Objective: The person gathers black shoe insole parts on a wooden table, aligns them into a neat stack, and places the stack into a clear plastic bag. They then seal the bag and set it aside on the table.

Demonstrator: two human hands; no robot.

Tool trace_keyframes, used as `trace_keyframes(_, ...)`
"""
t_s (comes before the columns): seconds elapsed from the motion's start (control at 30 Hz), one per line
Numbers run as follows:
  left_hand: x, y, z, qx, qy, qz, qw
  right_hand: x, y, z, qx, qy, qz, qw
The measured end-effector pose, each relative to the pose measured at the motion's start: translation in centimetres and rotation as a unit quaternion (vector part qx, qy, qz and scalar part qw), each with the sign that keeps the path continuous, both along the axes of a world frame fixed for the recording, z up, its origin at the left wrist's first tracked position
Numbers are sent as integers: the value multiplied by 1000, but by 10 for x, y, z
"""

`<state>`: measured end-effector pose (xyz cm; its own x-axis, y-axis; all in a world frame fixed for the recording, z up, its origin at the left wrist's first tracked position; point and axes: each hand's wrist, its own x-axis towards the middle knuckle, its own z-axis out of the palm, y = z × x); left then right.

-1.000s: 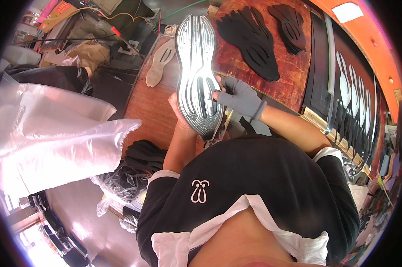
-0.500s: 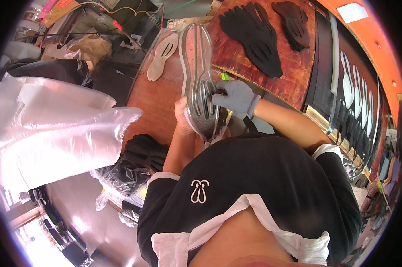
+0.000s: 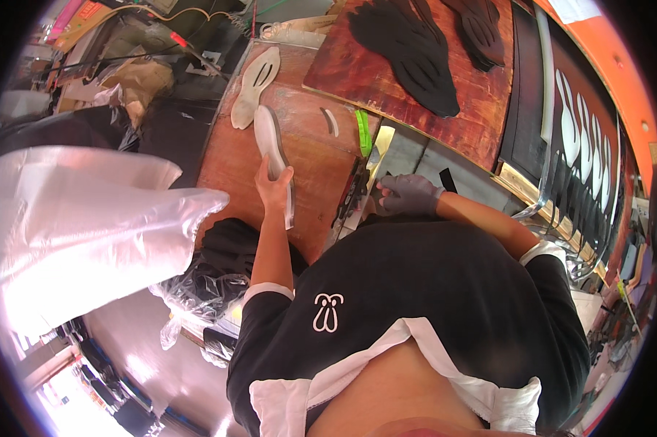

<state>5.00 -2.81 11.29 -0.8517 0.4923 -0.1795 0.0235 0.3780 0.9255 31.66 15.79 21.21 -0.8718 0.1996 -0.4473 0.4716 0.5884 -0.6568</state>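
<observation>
My left hand (image 3: 274,188) is wrapped round a sole-shaped metal cutting die (image 3: 268,130), thumb on one side. The die is turned so that mostly its pale, shiny side wall shows, over the reddish board (image 3: 306,164). Just beyond its far end lies a light sole-shaped template (image 3: 255,87) with narrow slots. My right hand (image 3: 410,195), in a grey glove with bare fingertips showing, is near my waist, right of the board. Its fingers are curled in; whether anything small is inside cannot be seen.
Black slotted sole pieces (image 3: 408,58) lie on a second reddish board at the far right. A thin curved strip (image 3: 332,121) and a bright green tag (image 3: 364,132) are near the board's right side. Clear plastic sheeting (image 3: 88,226) bulges at left. Beside my left forearm are black pieces (image 3: 230,247).
My left hand has moved left with the die and turned it sideways. My right hand has come off the die and drawn back toward my body. The curved strip is now visible.
</observation>
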Motion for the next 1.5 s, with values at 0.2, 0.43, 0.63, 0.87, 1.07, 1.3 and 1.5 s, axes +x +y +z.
trace_keyframes(0.2, -10, 10, -48, -335, 177, -42, 925, 23, 8, 0, -1, -53, -54, 997)
trace_keyframes(0.43, 3, 57, -53, -314, 329, -121, 882, 48, 12, -11, -45, -60, -134, 988)
trace_keyframes(0.63, 12, 165, -63, -367, 228, -149, 889, 54, 7, -10, -35, -61, -152, 986)
trace_keyframes(0.87, 6, 198, -107, -399, 278, -227, 844, 85, 4, 5, -19, -73, -274, 959)
trace_keyframes(1.07, -3, 178, -91, -345, 294, -338, 825, 101, 6, -7, 4, -40, -232, 972)
trace_keyframes(1.3, 16, 133, -12, -54, 169, -421, 890, 118, 13, -18, 4, 58, -250, 967)
trace_keyframes(1.5, 141, 168, 88, 86, -148, -556, 813, 118, 17, 6, -157, 286, -362, 873)
